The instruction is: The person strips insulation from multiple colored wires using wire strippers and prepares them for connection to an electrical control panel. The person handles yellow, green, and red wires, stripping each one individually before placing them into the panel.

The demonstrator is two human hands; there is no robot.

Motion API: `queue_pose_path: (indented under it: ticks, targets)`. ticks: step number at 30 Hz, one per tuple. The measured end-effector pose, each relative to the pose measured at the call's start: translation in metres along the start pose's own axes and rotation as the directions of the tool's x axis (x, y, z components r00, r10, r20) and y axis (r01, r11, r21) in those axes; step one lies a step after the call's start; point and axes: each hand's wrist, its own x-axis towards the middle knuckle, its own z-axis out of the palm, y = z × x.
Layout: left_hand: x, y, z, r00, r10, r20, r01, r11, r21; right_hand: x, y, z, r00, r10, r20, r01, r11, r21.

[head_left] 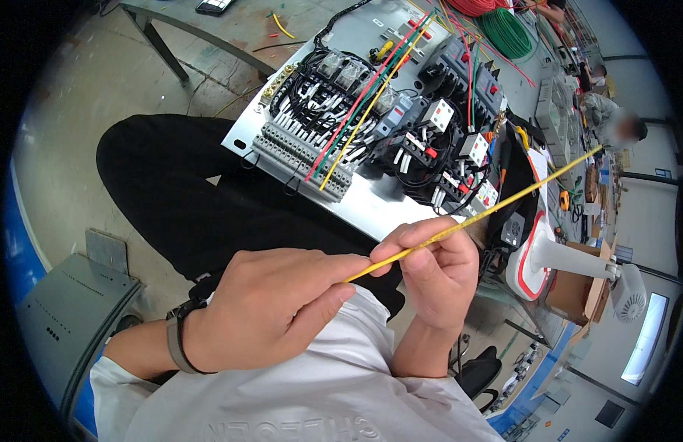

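Both my hands hold one long yellow wire (496,210) over my lap. My left hand (282,309), with a watch on its wrist, pinches the wire's near end between thumb and forefinger. Close beside it, my right hand (441,276) has its thumb and fingers closed round the wire, which runs on up to the right. Just beyond my hands a metal mounting plate (367,214) carries electrical parts. Among them are a grey terminal block (301,158), black-wired relays (349,74) and black breakers (459,70). Loose red, green and yellow wires (371,96) lie across these parts.
Coils of green wire (503,33) and red wire (474,6) lie on the workbench at the back. A white fan (570,261) with a red-rimmed base stands to the right. A grey metal panel (76,317) is at lower left. Another person (607,118) is at far right.
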Motion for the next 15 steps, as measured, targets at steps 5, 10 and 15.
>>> queue_pose_path:
  ticks: [5,10,15]
  targets:
    - [-0.0032,0.0029,-0.0017,1.000,-0.021,-0.001,0.021,1.000,0.021,-0.0005,0.0022,-0.0005,0.998,-0.043,0.045,0.043,0.999,0.005]
    - [-0.0034,0.0041,-0.0036,1.000,0.020,0.006,-0.020,0.999,0.030,-0.0010,0.0021,0.0017,0.996,-0.074,0.046,0.075,0.997,-0.006]
    - [-0.0031,0.0058,-0.0051,1.000,0.017,0.020,-0.018,0.999,0.038,-0.0001,0.0025,0.0016,0.996,-0.070,0.062,0.069,0.997,0.025]
